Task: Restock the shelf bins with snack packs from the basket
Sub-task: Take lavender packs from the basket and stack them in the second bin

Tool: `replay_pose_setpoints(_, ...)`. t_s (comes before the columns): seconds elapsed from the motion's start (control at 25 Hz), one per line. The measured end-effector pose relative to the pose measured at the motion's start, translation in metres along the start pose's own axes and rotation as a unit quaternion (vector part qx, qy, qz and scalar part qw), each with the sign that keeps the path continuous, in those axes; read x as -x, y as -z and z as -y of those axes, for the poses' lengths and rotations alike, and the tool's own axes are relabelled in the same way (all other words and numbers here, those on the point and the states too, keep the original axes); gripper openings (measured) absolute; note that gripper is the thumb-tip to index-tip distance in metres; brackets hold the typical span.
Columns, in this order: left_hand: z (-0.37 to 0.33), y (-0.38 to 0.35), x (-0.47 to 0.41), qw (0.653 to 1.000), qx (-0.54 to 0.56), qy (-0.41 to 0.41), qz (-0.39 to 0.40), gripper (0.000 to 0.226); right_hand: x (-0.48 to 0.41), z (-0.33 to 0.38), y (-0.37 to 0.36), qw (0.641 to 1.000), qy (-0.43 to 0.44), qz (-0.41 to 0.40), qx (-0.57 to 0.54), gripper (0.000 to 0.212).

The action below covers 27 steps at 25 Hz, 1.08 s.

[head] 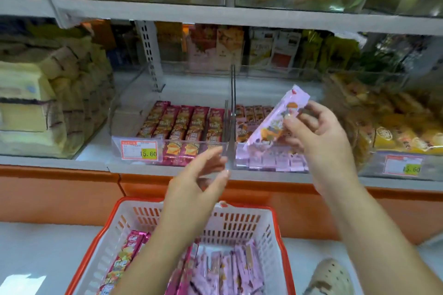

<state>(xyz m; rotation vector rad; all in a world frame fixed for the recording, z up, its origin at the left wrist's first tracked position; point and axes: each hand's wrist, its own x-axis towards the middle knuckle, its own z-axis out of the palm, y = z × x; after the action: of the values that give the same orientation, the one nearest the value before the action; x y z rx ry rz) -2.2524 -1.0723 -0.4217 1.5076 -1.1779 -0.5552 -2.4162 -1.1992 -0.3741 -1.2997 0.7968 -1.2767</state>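
My right hand [314,132] pinches a long lilac snack pack [275,122], held tilted above the right clear shelf bin [271,160] that holds more lilac packs. My left hand [203,175] hovers with fingers relaxed and holding nothing, in front of the clear divider [232,127] between the bins. The left bin [143,141] holds rows of dark red snack packs [187,122]. Below, the white basket with an orange rim [242,220] contains several lilac packs [230,270] and a few red packs [124,261].
A price tag reading 15.60 [139,149] hangs on the left bin's front. Yellow wrapped goods [43,103] fill the shelf to the left, orange snacks [383,122] to the right. An upper shelf [215,14] overhangs the bins. A beige shoe [330,278] shows beside the basket.
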Motion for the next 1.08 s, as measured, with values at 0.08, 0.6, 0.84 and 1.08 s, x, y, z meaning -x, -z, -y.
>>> replay_pose_setpoints(0.08,-0.014,0.004,-0.038,0.991,-0.101,-0.079,-0.036,0.045,-0.046,0.02,0.004,0.995,0.021,-0.018,0.094,0.028)
replay_pose_setpoints(0.6,0.002,-0.021,-0.1,0.955,-0.292,-0.056,0.008,0.056,-0.125,-0.064,-0.023,0.832,-0.315,0.171,0.423,0.044)
replay_pose_setpoints(0.84,0.009,-0.011,-0.074,0.983,-0.14,-0.106,-0.054,0.049,-0.099,-0.028,-0.022,0.914,-0.103,0.078,0.383,0.036)
replay_pose_setpoints(1.08,0.106,-0.009,0.031,0.994,-0.076,0.065,-0.046,0.036,-0.003,0.002,-0.017,0.892,-0.198,0.315,0.258,0.019)
